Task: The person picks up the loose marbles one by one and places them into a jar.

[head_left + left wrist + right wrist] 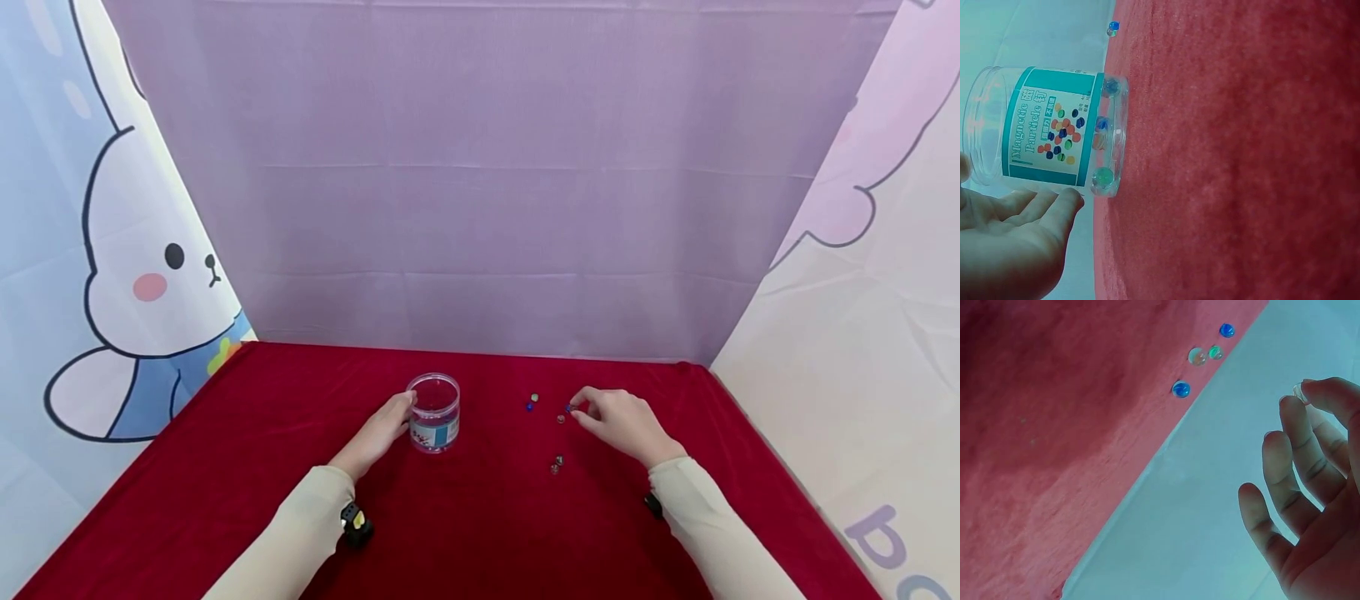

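A clear plastic jar (434, 417) stands upright and uncovered on the red cloth. Its teal and white label (1050, 128) reads "Magnetic Particle", and several glass marbles (1104, 178) lie at the bottom. My left hand (378, 433) touches the jar's left side, its fingers (1054, 206) extended along the wall rather than wrapped round it. To the right of the jar, my right hand (618, 421) pinches a small clear marble (1299, 393) between thumb and fingertip. The other fingers (1254, 506) of that hand are spread and slightly bent.
Loose marbles lie on the red cloth (480, 533) between the hands: a blue marble (529, 407), a pale marble (535, 397) behind it, and two marbles (557, 464) closer to me. A lilac curtain (480, 183) rises behind the table, with printed cloth panels (847, 350) at both sides.
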### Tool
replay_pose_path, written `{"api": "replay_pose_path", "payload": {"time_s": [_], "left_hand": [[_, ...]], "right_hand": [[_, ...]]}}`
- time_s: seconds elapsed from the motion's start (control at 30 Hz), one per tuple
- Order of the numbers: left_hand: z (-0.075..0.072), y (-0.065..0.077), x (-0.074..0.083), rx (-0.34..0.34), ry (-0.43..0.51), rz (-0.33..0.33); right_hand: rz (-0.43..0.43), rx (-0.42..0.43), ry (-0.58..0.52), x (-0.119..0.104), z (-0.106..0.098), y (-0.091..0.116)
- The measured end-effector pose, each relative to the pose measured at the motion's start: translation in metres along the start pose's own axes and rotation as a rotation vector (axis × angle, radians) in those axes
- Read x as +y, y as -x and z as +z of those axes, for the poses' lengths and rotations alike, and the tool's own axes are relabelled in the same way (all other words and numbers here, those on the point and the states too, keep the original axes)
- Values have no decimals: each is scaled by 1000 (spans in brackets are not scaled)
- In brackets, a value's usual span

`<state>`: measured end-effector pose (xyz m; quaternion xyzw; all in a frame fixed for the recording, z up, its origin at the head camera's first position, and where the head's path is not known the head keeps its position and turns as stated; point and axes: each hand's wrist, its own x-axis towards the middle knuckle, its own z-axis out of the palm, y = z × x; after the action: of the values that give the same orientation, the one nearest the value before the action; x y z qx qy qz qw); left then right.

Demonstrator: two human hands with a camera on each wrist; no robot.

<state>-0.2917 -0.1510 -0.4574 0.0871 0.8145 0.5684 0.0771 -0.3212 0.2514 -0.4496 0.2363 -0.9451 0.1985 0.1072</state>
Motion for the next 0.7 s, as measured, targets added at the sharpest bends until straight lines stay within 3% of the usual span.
{"api": "replay_pose_path", "payload": {"time_s": [0.4, 0.7], "left_hand": [[1, -1, 2, 6, 11, -6], [0, 0, 4, 8, 11, -8]], "right_hand": [[-15, -18, -81, -22, 1, -16], [-72, -11, -96, -42, 0, -31]]}}
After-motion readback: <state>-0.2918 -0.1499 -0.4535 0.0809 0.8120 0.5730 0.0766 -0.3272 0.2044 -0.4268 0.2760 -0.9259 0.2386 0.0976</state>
